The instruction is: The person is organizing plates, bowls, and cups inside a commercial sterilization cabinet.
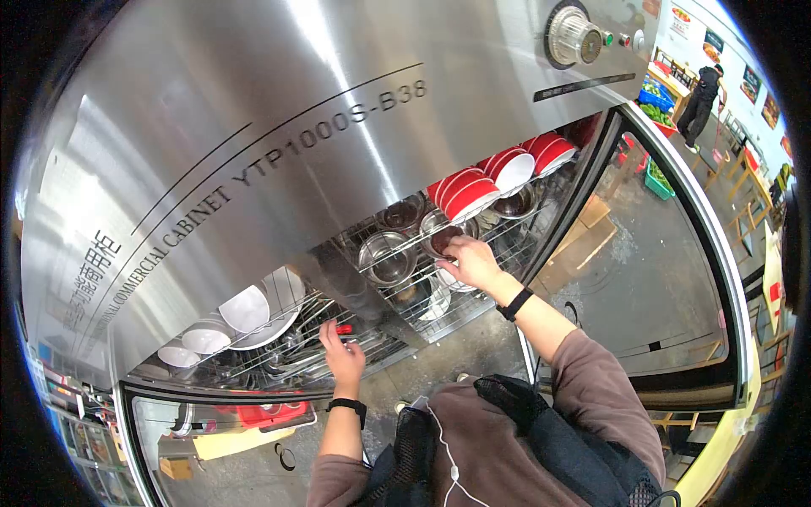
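My right hand (471,264) reaches into the upper right part of a steel cabinet (220,160), its fingers closed at the rim of a round metal bowl (439,235). More round metal bowls (387,258) sit on the same wire shelf, with red bowls with white stripes (463,193) lying tilted behind them. My left hand (344,365) is at the lower wire rack on the left side, fingers apart. A small red piece (343,329) shows right beside its fingertips. White bowls (205,340) and a large white dish (274,313) stand to its left.
Both cabinet doors hang open, the right glass door (650,279) and the left one (228,439). A dial (576,35) is on the cabinet front. Far right, a person in dark clothes (701,101) stands near crates of green produce (655,114). Cardboard (585,235) lies on the floor.
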